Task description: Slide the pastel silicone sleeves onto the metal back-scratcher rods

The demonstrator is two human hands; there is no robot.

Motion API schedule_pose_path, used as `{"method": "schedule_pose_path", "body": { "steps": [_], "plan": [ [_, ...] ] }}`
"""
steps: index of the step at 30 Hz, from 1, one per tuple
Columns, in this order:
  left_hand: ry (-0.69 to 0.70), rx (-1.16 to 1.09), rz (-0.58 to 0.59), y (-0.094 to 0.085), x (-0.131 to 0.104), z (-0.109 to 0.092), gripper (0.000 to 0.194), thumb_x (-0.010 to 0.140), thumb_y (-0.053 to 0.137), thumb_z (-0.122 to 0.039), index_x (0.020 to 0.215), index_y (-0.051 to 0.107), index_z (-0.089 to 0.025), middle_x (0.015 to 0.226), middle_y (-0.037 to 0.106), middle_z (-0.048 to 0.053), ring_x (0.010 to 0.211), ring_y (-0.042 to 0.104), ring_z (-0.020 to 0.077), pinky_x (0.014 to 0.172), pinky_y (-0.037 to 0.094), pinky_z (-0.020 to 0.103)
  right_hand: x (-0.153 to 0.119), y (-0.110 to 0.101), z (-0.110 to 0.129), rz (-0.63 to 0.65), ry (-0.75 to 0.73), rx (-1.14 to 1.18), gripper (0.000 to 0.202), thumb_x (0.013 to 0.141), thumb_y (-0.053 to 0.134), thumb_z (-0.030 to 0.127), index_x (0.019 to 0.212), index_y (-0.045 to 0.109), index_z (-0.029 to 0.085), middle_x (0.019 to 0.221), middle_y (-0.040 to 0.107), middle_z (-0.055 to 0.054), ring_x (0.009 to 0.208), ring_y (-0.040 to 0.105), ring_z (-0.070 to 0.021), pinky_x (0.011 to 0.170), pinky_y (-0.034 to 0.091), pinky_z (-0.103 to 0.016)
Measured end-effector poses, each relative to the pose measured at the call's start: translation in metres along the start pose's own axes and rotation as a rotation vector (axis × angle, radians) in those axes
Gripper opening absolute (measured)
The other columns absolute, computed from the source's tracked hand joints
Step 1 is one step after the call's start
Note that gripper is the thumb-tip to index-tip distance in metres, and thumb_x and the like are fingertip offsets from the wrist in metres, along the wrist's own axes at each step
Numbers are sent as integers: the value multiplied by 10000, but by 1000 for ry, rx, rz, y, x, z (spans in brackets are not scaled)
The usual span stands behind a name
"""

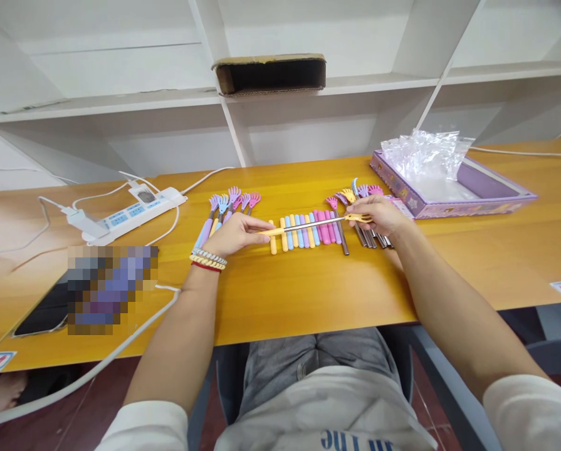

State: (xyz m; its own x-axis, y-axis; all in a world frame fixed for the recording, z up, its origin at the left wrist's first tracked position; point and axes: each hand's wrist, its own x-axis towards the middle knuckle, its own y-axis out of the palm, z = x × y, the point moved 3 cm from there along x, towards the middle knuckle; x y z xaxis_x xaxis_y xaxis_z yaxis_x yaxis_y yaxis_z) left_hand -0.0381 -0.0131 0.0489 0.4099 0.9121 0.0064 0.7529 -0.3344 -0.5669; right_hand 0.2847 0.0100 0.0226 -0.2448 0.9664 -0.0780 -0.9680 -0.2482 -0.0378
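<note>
A back scratcher (314, 223) with a yellow handle, metal rod and yellow claw is held level between both hands. My left hand (242, 235) pinches its handle end. At the claw end, the fingers of my right hand (378, 215) are closed around the head. Beneath the rod lies a row of loose coloured handles (303, 232) in yellow, blue, purple and pink. Beside my right hand are several claw heads on metal rods (350, 195), partly covered by that hand. Several back scratchers with handles (209, 225) lie next to my left hand.
A purple box (484, 210) with clear plastic bags (425, 160) stands at the right. On the left are a white power strip (134, 216), cables and a phone (45, 307), with a pixelated area beside it. A cardboard box (271, 74) sits on the white shelf (378, 84).
</note>
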Motion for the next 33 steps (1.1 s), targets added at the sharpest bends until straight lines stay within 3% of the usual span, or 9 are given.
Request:
{"method": "schedule_pose_path", "body": {
  "steps": [11, 16, 22, 33],
  "plan": [
    [39, -2, -43, 3, 1, -1, 262, 627, 760, -245, 869, 749, -146, 709, 718, 42, 728, 665, 182, 641, 540, 263, -5, 4, 2, 68, -71, -8, 177, 565, 790, 275, 660, 699, 157, 560, 649, -38, 337, 340, -42, 328, 189, -225],
    [71, -37, -46, 11, 6, 6, 314, 644, 760, -302, 911, 744, -137, 837, 740, 73, 770, 668, 182, 705, 544, 280, -4, 6, 2, -16, -109, -14, 178, 570, 789, 275, 655, 700, 147, 499, 614, -27, 326, 312, -40, 339, 140, -227],
    [48, -88, -42, 20, 9, 7, 329, 650, 757, -348, 897, 753, -131, 850, 742, 87, 787, 674, 200, 751, 539, 313, 0, 4, -3, -79, -157, -67, 155, 588, 777, 276, 622, 692, 150, 503, 615, -24, 338, 316, -44, 345, 153, -228],
    [14, -161, -32, 36, 9, 0, 300, 657, 770, -297, 887, 749, -105, 749, 725, 81, 625, 632, 140, 557, 496, 235, -3, 21, -3, -62, -160, -65, 174, 575, 778, 278, 572, 669, 143, 469, 579, -17, 357, 327, -47, 374, 194, -231]
  ]
}}
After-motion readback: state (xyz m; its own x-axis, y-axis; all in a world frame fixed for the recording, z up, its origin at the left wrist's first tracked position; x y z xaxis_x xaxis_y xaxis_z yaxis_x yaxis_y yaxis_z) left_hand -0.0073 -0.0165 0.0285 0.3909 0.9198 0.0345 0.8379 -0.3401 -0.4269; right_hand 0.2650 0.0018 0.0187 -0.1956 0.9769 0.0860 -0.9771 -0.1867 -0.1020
